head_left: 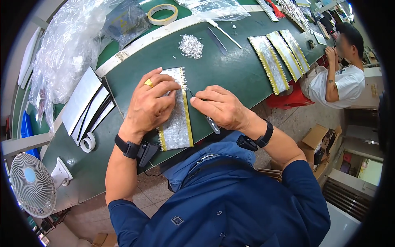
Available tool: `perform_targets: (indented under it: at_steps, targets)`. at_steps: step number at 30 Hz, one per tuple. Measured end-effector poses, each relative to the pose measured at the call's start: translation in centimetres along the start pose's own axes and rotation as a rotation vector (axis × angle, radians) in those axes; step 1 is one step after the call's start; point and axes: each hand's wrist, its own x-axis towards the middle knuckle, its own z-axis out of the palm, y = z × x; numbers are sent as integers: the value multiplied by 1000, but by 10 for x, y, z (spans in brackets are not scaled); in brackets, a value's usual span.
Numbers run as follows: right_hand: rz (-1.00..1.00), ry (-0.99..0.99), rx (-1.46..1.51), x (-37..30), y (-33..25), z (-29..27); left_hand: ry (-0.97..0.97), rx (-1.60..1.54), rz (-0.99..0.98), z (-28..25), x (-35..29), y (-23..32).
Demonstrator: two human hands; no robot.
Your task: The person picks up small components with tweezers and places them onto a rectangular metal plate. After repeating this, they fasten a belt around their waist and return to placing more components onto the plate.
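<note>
A long silvery plate (177,131) with yellow tape along its sides and rows of small pins at its edges lies on the green bench in front of me. My left hand (152,101) rests over its upper part, fingers bent and fingertips at the right-hand row of pins; whatever they pinch is hidden or too small to name. My right hand (220,108) grips dark tweezers (212,124), whose tips point at the same row, close to my left fingertips. Beyond the plate sits a heap of small clear pieces (191,46).
Three similar plates (269,64) lie to the right, near a seated person (341,74). Flat sheets (84,103), a white roll (88,142) and a fan (33,185) are at left. Behind are plastic bags (68,53), a tape roll (162,15), a blade-like strip (217,40) and a white stick (224,33).
</note>
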Motion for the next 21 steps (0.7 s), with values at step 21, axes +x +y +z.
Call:
perform_targets:
  at_steps: [21]
  targets:
    - [13,-12,8,0,0,2,-57,-6,39,-3,3,5]
